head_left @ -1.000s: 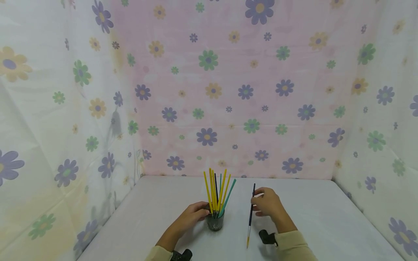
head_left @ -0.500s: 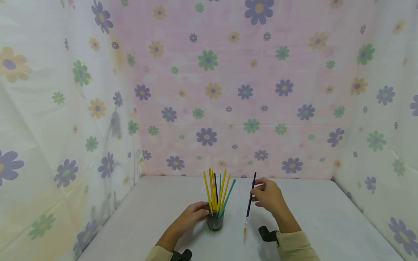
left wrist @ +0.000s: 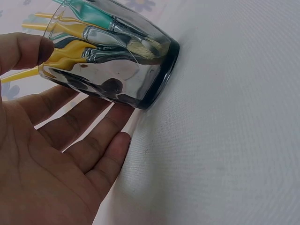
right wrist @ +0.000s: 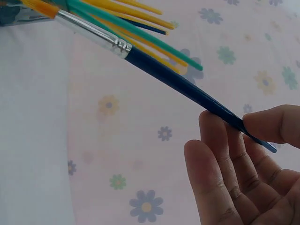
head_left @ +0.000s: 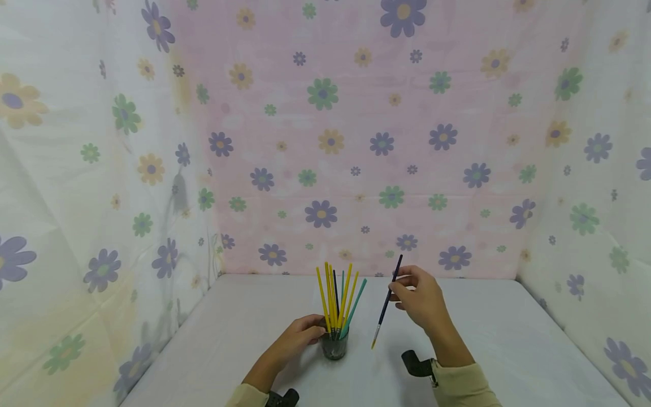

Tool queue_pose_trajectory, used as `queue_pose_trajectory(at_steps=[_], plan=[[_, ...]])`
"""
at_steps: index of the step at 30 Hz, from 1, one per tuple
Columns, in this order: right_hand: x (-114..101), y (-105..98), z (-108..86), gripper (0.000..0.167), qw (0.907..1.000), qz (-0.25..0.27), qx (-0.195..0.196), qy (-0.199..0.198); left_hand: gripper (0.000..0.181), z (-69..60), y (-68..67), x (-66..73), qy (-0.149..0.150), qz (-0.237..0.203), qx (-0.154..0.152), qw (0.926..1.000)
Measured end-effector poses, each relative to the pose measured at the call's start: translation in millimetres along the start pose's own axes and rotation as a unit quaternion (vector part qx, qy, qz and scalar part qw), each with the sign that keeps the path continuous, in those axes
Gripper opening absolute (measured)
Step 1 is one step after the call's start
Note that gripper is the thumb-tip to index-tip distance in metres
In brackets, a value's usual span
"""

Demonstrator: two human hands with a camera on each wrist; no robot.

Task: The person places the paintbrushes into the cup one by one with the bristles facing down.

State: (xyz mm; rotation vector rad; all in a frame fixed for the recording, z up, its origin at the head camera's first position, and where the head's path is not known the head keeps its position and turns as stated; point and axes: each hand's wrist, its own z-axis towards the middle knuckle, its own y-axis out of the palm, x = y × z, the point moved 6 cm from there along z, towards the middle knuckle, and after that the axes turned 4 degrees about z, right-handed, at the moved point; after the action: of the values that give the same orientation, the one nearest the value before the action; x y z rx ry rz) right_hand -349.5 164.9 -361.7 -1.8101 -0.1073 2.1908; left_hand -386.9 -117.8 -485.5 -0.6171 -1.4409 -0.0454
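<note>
In the head view my left hand (head_left: 299, 340) holds a clear glass cup (head_left: 335, 349) from its left side. The left wrist view puts the thumb near the rim and the fingers behind the glass (left wrist: 112, 77), whose dark base stands on the table. Several paintbrushes (head_left: 324, 299) lean in it, bristles down, with yellow, teal and dark handles. Right of the cup, my right hand (head_left: 424, 297) pinches a dark blue paintbrush (head_left: 385, 306) near the handle's upper end. This brush (right wrist: 171, 82) slants in the air, its golden bristles (head_left: 373, 343) pointing down toward the cup side.
A white table (head_left: 264, 299) lies beneath both hands. Flower-printed cloth (head_left: 356, 113) hangs behind it and along both sides. Dark wrist cameras (head_left: 417, 363) sit on the forearms at the sleeve cuffs.
My right hand has raised the blue paintbrush, and its bristle end has swung left toward the cup. The left hand and the cup have stayed in place.
</note>
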Motion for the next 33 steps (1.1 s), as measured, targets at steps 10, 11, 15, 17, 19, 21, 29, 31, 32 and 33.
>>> queue_pose_trajectory(at_steps=[10, 11, 15, 17, 19, 21, 29, 31, 32, 33], plan=[[-16.9, 0.0, -7.5, 0.026, 0.9989, 0.027, 0.014, -0.036, 0.048, 2.7, -1.6, -2.7, -0.002, 0.0, -0.001, 1.0], [-18.3, 0.6, -8.2, 0.026, 0.9986, 0.029, 0.017, -0.041, 0.048, 2.8, -1.8, -2.7, -0.003, 0.001, -0.001, 1.0], [-24.7, 4.3, -12.7, 0.026, 0.9968, 0.041, 0.023, -0.065, 0.049, 2.9, -1.8, -2.4, -0.001, -0.001, 0.0, 1.0], [-26.4, 6.7, -14.7, 0.025, 0.9959, 0.047, 0.021, -0.075, 0.049, 2.7, -1.6, -2.7, -0.001, -0.001, 0.001, 1.0], [-27.7, 9.1, -16.3, 0.024, 0.9948, 0.056, 0.018, -0.083, 0.048, 2.6, -1.4, -3.4, -0.002, 0.001, 0.002, 1.0], [-28.4, 11.5, -17.0, 0.022, 0.9935, 0.065, 0.017, -0.092, 0.048, 2.8, -1.4, -3.5, -0.005, 0.0, 0.001, 1.0], [-23.9, 28.4, -18.2, 0.02, 0.9916, 0.07, 0.007, -0.108, 0.05, 3.5, -1.6, -2.8, -0.003, 0.0, -0.003, 1.0], [-20.7, 34.3, -17.9, 0.021, 0.9922, 0.063, 0.004, -0.108, 0.05, 3.1, -1.1, -3.6, -0.003, 0.0, -0.003, 1.0], [-19.1, 37.4, -17.8, 0.021, 0.9923, 0.059, 0.003, -0.108, 0.05, 3.1, -0.8, -4.0, -0.002, 0.001, -0.004, 1.0], [-17.4, 40.2, -17.6, 0.021, 0.9925, 0.056, 0.002, -0.108, 0.05, 3.0, -0.7, -4.4, -0.002, 0.001, -0.004, 1.0]])
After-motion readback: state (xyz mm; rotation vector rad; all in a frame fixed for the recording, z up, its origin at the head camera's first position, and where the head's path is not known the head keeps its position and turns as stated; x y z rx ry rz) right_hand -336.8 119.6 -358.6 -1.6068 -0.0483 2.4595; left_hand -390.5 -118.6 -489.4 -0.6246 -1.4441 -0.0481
